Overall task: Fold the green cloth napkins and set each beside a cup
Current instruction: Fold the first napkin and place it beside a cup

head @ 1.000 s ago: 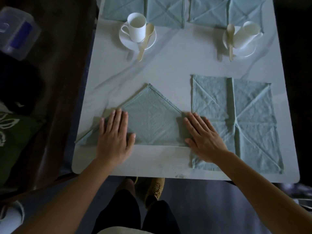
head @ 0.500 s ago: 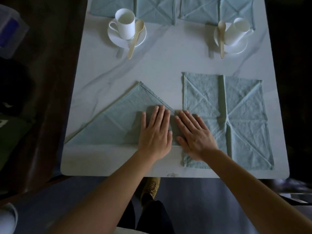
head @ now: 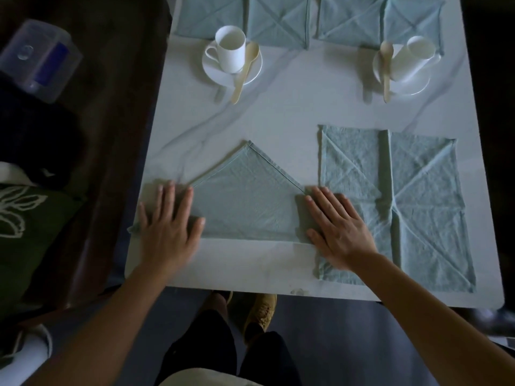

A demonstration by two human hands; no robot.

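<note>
Left hand (head: 167,232) and right hand (head: 338,229) press flat, fingers straight, on triangle-folded napkin (head: 248,201). Soft, limp, light cloth; likely creases easily. Take hold at corners.

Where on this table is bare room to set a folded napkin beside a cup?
The gap between the left saucer and right saucer is bare, as is the band of table from there down to the folded napkin and flat napkin. Crowded: the far edge, covered by spread napkins, and the near right.
</note>
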